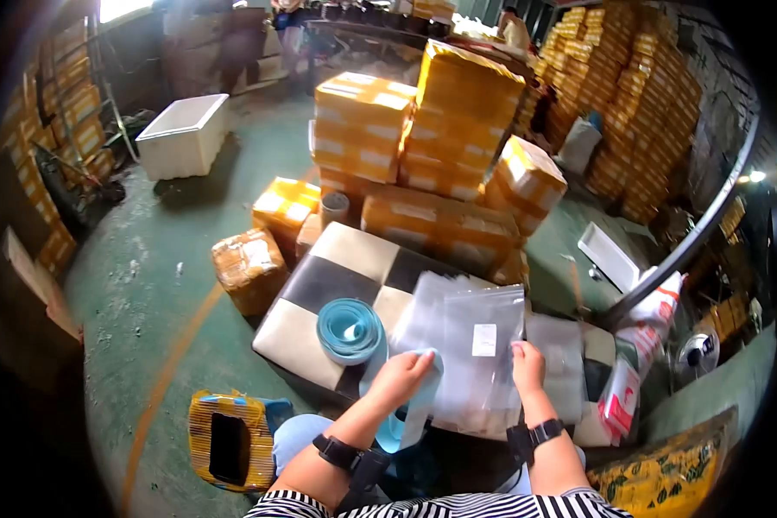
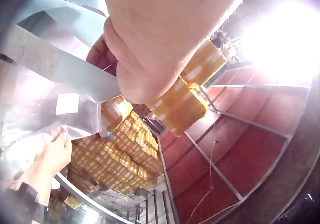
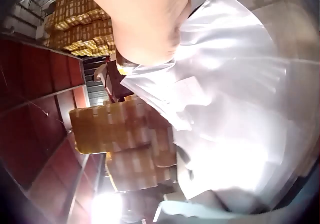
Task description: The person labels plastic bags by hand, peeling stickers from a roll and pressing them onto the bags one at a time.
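A roll of blue backing strip (image 1: pixel 347 331) sits on the black-and-white checkered seat (image 1: pixel 345 253). From it a loose length of strip (image 1: pixel 423 406) loops down, and my left hand (image 1: pixel 401 380) pinches it between thumb and fingers. The same strip (image 2: pixel 65 66) crosses the left wrist view, pale on the near face. My right hand (image 1: pixel 528 366) grips the right edge of a clear plastic bag (image 1: pixel 457 380). A white label (image 1: pixel 484 339) lies on that bag's upper part. More clear bags (image 1: pixel 554 354) are beneath and to the right.
Taped cartons (image 1: pixel 440 220) are stacked right behind the seat. A white foam box (image 1: pixel 186 138) stands on the floor at far left. Close by on the left is a taped stool with a black phone-like slab (image 1: pixel 228 446). A curved metal rail (image 1: pixel 699 246) runs along the right.
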The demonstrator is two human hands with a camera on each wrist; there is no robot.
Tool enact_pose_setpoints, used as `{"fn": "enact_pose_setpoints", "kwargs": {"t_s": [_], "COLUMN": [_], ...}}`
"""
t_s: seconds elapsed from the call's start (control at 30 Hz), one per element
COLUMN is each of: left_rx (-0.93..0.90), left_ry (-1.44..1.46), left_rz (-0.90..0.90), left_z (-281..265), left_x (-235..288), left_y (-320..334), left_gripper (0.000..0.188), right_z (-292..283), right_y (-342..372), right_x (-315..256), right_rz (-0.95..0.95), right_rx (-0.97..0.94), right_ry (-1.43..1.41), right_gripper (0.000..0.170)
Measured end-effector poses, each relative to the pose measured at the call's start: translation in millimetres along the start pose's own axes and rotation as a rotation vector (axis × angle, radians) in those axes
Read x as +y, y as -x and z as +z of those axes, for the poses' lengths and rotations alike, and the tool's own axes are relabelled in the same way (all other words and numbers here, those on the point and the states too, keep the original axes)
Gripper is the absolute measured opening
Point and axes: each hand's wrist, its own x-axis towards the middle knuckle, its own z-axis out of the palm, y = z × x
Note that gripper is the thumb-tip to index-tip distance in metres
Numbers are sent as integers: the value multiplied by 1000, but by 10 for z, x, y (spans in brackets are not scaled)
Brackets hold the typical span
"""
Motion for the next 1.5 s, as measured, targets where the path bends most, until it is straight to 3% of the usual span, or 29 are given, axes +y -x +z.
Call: {"fn": "enact_pose_setpoints", "kwargs": {"t_s": [0.07, 0.17, 0.33, 0.4, 0.47, 0.67, 0.77, 0.87, 0.97, 1.0, 1.07, 1.13, 1.17, 1.2, 1.23, 1.3, 1.37, 1.4, 1.5], "left_rx": [-6, -6, 50, 31, 26, 35, 7, -2, 2, -1, -7, -47, -70, -97, -110, -136, -90, -68, -53], "left_ry": [57, 44, -34, 75, 201, 203, 159, 124, 96, 79, 191, 329, 344, 356, 425, 559, 657, 708, 856], "left_rz": [-3, -28, 36, -31, -30, 7, -26, -32, -43, -46, -21, -87, -90, -92, -117, -167, -104, -75, -62], "left_z": [-38, 12, 102, 110, 110, 124, 123, 130, 139, 136, 180, 152, 141, 125, 118, 95, 86, 72, -30], "left_x": [111, 47, -206, -292, -287, -93, -113, -125, -79, -63, -272, -105, -167, -201, -197, -112, -105, -105, -102], "left_y": [44, 6, -90, -121, -113, -53, -70, -92, -80, -77, -128, -78, -91, -99, -91, -64, -47, -37, -3], "left_gripper": [50, 49, 47, 43, 39, 37, 37, 39, 39, 39, 39, 37, 37, 36, 36, 35, 35, 35, 37], "right_z": [-39, -107, -515, -754, -1023, -987, -873, -885, -875, -920, -881, -666, -526, -399, -362, -379, -205, -221, -104], "right_y": [-34, -64, -264, -329, -354, 46, 151, 99, 71, 59, 43, -33, 0, 91, 196, 451, 668, 704, 821], "right_x": [-56, -155, -27, 359, 447, 1500, 1927, 1888, 1877, 1814, 1446, 1222, 806, 375, -50, -872, -1199, -1371, -1487], "right_rz": [415, 588, 689, 614, 668, 724, 644, 618, 722, 753, 479, 114, 62, 242, 120, 10, 80, 158, 278], "right_rx": [-192, -212, 29, 88, 161, -198, -172, -101, -95, -128, 81, 147, 113, -126, -374, -638, -853, -938, -916], "right_ry": [-476, -698, -1038, -1161, -1039, -286, -49, 387, 465, 398, 542, 129, -143, -594, -727, -808, -815, -949, -1046], "right_gripper": [14, 11, 11, 14, 14, 14, 14, 14, 15, 23, 32, 37, 32, 26, 27, 30, 33, 31, 24]}}
